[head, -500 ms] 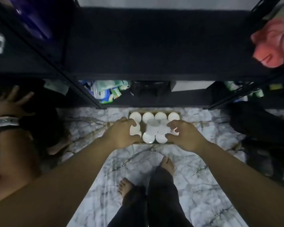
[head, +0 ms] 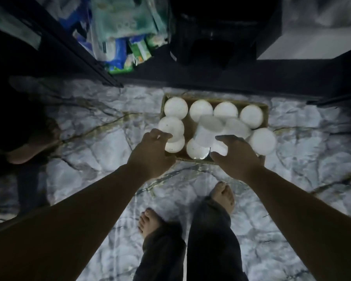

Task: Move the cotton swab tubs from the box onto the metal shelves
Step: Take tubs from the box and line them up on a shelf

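Note:
A shallow cardboard box (head: 264, 110) sits on the marble floor, filled with several white round cotton swab tubs (head: 201, 110). Two tubs (head: 209, 128) lie tilted on top of the others in the middle. My left hand (head: 152, 153) grips a tub (head: 169, 126) at the box's left edge, fingers curled over its lid. My right hand (head: 236, 157) curls over a bright tub (head: 220, 150) at the box's front, thumb on its left side. Another tub (head: 263, 140) pokes out past the right rim beside my fingers. The black metal shelf (head: 211, 78) runs just behind the box.
Packets in blue, green and white (head: 119, 37) and a black object (head: 221, 37) fill the low shelf. A black shelf post (head: 85, 57) slants at the left. Another person's foot (head: 28, 147) is at the left. My bare feet (head: 223, 195) stand just before the box.
The view has tipped down and closer to the box. Both hands have closed further around tubs; the left tub now sits out over the box's left edge.

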`<state>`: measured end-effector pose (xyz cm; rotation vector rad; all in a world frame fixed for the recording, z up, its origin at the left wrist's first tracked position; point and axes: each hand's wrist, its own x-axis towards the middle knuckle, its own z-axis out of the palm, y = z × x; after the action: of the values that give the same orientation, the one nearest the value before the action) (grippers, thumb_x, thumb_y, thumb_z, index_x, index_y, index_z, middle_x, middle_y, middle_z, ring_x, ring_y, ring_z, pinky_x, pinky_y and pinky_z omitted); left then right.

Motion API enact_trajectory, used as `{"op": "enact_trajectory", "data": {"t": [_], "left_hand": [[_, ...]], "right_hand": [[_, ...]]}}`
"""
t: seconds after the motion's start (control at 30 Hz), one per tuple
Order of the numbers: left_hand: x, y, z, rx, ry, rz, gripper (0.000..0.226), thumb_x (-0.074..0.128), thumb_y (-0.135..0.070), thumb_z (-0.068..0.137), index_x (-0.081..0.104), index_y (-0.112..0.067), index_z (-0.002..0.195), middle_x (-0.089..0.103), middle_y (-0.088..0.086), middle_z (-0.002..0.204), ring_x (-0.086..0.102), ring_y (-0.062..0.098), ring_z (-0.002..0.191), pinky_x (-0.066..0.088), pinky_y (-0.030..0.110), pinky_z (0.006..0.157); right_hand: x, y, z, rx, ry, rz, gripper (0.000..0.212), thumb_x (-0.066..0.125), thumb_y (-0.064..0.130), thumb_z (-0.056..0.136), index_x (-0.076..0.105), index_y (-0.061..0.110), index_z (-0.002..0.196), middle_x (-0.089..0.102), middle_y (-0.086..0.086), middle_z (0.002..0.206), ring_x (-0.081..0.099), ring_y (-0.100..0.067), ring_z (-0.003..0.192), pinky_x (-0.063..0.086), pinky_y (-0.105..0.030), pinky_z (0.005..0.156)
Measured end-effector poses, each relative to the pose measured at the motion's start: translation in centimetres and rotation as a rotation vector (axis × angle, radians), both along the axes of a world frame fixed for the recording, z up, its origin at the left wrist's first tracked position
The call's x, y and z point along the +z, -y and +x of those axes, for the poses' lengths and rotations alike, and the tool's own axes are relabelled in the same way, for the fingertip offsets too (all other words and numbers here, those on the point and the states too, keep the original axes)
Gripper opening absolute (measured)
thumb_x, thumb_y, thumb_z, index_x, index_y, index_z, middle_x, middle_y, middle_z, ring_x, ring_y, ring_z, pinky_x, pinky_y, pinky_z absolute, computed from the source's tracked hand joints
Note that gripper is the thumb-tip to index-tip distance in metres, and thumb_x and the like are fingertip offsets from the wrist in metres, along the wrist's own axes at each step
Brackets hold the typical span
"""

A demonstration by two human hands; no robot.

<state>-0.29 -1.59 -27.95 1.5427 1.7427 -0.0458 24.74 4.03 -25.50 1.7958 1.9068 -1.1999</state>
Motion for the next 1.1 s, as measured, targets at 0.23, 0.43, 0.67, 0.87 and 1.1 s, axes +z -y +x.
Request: {"op": "enact_trajectory", "data": {"t": [0.23,0.43,0.67,0.87,1.1], "left_hand": [[-6.6,-1.3,0.7,-0.020,-0.106,0.081,0.088,0.072,-0.038,0.084,0.028,-0.022,0.158,0.019,0.006,0.166,0.019,0.030,0.149,0.034,0.047,0.117],[-9.0,-3.2,0.9,-0.138,-0.194,0.189,0.083,0.074,-0.038,0.081,0.036,-0.028,0.154,0.025,0.009,0.163,0.022,0.037,0.144,0.041,0.054,0.108],[-10.7,-5.9,0.9,-0.130,-0.156,0.132,0.073,0.070,-0.049,0.084,0.040,-0.040,0.150,0.025,0.019,0.156,0.026,0.042,0.139,0.039,0.055,0.110],[-11.3,-6.0,1.3,0.062,0.012,0.054,0.073,0.073,-0.049,0.084,0.040,-0.041,0.148,0.031,0.006,0.143,0.042,0.024,0.132,0.043,0.034,0.109],[-5.5,-5.9,1.1,0.188,0.024,0.109,0.074,0.077,-0.048,0.080,0.045,-0.039,0.147,0.037,0.004,0.131,0.043,0.011,0.108,0.041,0.022,0.099]], "right_hand": [[-7.2,-1.8,-0.6,0.189,0.163,0.179,0.077,0.061,0.046,0.089,0.030,0.022,0.156,0.033,-0.004,0.161,0.023,-0.028,0.149,0.028,-0.051,0.116],[-10.4,-3.6,-0.9,0.299,0.236,0.209,0.066,0.055,0.046,0.096,0.030,0.029,0.154,0.039,-0.003,0.156,0.023,-0.026,0.150,0.006,-0.064,0.119],[-11.8,-6.6,-1.8,0.431,0.172,0.175,0.066,0.043,0.071,0.092,0.032,0.043,0.151,0.038,-0.009,0.157,0.034,-0.030,0.146,-0.007,-0.068,0.115],[-12.3,-7.2,-2.9,0.427,0.150,0.125,0.073,0.042,0.073,0.091,0.036,0.032,0.151,0.049,-0.019,0.143,0.051,-0.039,0.125,0.035,-0.050,0.112],[-7.0,-6.9,-2.8,0.303,0.047,0.194,0.068,0.048,0.072,0.087,0.039,0.043,0.148,0.052,-0.018,0.135,0.048,-0.040,0.118,0.045,-0.048,0.100]]}}
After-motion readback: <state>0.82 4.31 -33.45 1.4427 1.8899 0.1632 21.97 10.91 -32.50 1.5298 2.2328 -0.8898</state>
